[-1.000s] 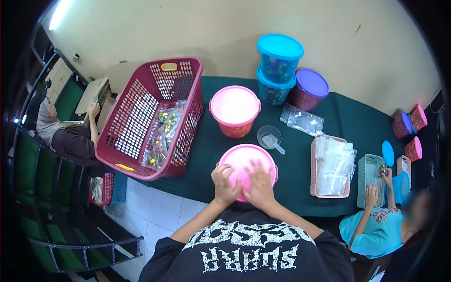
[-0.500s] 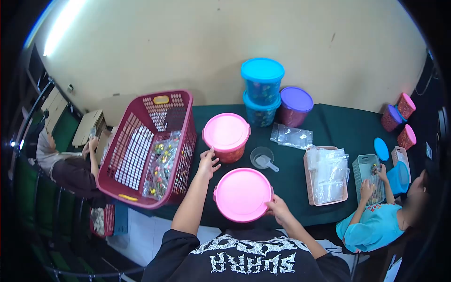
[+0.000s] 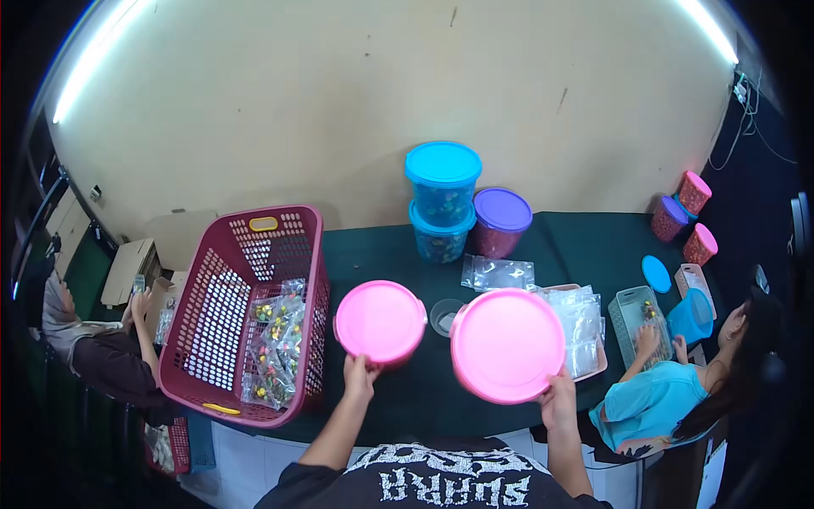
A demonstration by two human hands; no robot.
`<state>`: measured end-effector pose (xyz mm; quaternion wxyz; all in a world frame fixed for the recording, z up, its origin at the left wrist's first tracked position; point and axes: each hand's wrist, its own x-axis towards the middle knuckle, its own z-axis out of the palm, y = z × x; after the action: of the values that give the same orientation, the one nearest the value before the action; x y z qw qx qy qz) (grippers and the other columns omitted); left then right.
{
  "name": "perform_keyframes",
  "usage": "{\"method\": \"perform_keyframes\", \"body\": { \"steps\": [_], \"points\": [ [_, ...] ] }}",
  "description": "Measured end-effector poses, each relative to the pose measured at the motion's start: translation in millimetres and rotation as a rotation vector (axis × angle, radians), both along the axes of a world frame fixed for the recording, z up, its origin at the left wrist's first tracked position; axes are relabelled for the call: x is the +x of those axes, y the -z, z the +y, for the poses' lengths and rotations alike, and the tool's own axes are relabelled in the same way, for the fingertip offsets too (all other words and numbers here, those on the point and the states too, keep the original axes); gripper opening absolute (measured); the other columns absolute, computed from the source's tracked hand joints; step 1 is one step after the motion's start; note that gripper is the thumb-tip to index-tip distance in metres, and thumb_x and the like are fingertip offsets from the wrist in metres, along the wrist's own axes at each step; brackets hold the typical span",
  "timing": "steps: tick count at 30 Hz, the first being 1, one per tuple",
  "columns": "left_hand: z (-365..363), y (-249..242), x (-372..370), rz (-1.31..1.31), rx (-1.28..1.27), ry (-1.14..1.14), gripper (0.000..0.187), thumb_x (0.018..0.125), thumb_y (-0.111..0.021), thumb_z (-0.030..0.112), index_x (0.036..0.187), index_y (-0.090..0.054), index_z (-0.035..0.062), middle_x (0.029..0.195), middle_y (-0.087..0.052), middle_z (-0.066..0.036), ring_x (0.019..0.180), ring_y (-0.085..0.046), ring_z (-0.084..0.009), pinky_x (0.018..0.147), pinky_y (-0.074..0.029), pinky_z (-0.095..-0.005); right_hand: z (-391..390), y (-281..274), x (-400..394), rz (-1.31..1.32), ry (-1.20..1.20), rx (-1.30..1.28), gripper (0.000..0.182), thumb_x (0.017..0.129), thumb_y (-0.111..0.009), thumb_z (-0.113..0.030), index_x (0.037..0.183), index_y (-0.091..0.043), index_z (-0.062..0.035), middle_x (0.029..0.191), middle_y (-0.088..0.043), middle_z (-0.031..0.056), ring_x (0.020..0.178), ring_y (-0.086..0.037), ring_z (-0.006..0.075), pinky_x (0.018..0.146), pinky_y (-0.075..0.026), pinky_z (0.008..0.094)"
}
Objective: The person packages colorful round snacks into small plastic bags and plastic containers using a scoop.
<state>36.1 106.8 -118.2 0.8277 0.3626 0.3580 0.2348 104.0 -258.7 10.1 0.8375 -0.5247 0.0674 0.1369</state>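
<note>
Two round tubs with pink lids are in front of me. My left hand (image 3: 359, 377) grips the near edge of the left pink-lidded tub (image 3: 380, 324), its fingers closed at the rim. My right hand (image 3: 558, 400) holds the larger-looking pink-lidded tub (image 3: 509, 346) by its lower right rim. That tub looks raised toward the camera and covers part of a clear round bowl (image 3: 443, 314) and of a pale basket of clear plastic bags (image 3: 578, 327). The lids hide most of both tubs' sides.
A maroon laundry basket (image 3: 315, 339) with bagged colourful items stands at left. Behind are stacked blue-lidded tubs (image 3: 443, 163), a purple-lidded tub (image 3: 503, 209) and plastic bags (image 3: 498, 274). One person (image 3: 657, 399) works at a grey-green basket (image 3: 632, 314) on the right; another (image 3: 106, 339) sits at left.
My left hand has closed on the left tub's near edge, and that tub stands nearer me. My right hand has moved right and outward with its tub. The view has shifted.
</note>
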Motion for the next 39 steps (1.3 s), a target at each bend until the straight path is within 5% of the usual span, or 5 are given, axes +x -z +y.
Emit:
{"method": "perform_keyframes", "body": {
  "steps": [9, 18, 31, 34, 39],
  "points": [
    [-27.9, -7.5, -102.3, 0.072, -0.007, 0.123, 0.018, 0.086, -0.055, 0.004, 0.100, -0.045, 0.0068, 0.091, -0.055, -0.005, 0.079, -0.058, -0.0144, 0.072, -0.055, -0.0341, 140.0, -21.6, 96.0, -0.244, -0.056, 0.202, 0.046, 0.087, -0.054, -0.016, 0.131, -0.044, -0.0070, 0.118, -0.057, 0.0069, 0.103, -0.060, 0.0179, 0.078, -0.056, 0.0313],
    [-21.1, 5.9, -114.9, 0.000, -0.042, 0.177, 0.020, 0.089, -0.060, 0.010, 0.102, -0.045, 0.0087, 0.093, -0.056, -0.004, 0.084, -0.059, -0.0142, 0.078, -0.052, -0.0359, 296.4, 109.0, 175.7, -0.008, -0.247, 0.103, 0.029, 0.086, -0.049, -0.016, 0.114, -0.050, -0.0071, 0.083, -0.061, 0.0055, 0.064, -0.062, 0.0155, 0.057, -0.055, 0.0318],
    [-24.6, -4.8, -123.6, 0.071, 0.021, 0.371, 0.047, 0.088, -0.057, 0.004, 0.133, -0.040, 0.0049, 0.116, -0.056, -0.006, 0.104, -0.056, -0.0146, 0.088, -0.047, -0.0307, 265.8, 116.1, 171.2, 0.067, -0.489, -0.240, 0.023, 0.089, -0.054, -0.021, 0.103, -0.050, -0.0040, 0.083, -0.058, 0.0080, 0.063, -0.059, 0.0165, 0.054, -0.054, 0.0336],
    [-34.9, -7.3, -123.9, 0.137, 0.054, 0.415, 0.049, 0.087, -0.057, 0.003, 0.132, -0.041, 0.0047, 0.117, -0.055, -0.006, 0.105, -0.056, -0.0147, 0.088, -0.046, -0.0296, 243.9, 96.3, 149.4, -0.527, -0.367, -0.797, 0.036, 0.088, -0.063, -0.026, 0.109, -0.048, -0.0006, 0.089, -0.056, 0.0111, 0.074, -0.054, 0.0179, 0.066, -0.046, 0.0326],
    [-55.1, -9.4, -110.5, 0.130, 0.075, 0.261, 0.045, 0.083, -0.060, 0.006, 0.126, -0.047, 0.0040, 0.103, -0.058, -0.002, 0.089, -0.056, -0.0092, 0.077, -0.045, -0.0230, 168.7, 67.8, 69.3, -0.838, -0.517, -0.877, 0.027, 0.082, -0.066, -0.016, 0.101, -0.054, -0.0014, 0.096, -0.054, 0.0091, 0.080, -0.051, 0.0181, 0.072, -0.045, 0.0313]
  ]
}}
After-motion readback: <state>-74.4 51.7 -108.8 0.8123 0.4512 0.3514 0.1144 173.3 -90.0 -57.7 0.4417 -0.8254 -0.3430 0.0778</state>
